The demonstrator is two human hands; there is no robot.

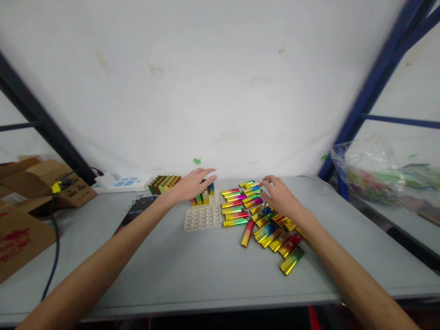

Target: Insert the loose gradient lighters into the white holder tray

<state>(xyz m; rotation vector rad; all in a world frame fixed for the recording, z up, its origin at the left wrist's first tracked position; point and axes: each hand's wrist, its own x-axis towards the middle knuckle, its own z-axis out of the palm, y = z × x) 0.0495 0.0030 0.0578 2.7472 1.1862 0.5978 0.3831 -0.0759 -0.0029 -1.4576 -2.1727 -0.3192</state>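
My left hand (194, 185) is over the back of a white tray with oval holes (203, 217), its index finger and thumb stretched out and apart. Several shiny gold-and-coloured flat tubes (205, 197) stand upright in the tray's rear part, partly hidden by that hand. My right hand (280, 196) hovers at the right-hand group of loose tubes, fingers spread and curved; whether the fingertips touch one I cannot tell. A row of tubes lying flat (235, 223) is beside the tray, fading from gold to red, green or pink. A looser pile of them (266, 231) lies below my right hand.
A block of upright gold tubes (164, 183) stands behind my left forearm. Left of it are a dark phone-like screen (139, 206), a white power strip (127, 183) and open cardboard boxes (62, 181). A clear plastic bag (374, 169) sits right, past the blue frame post (354, 112).
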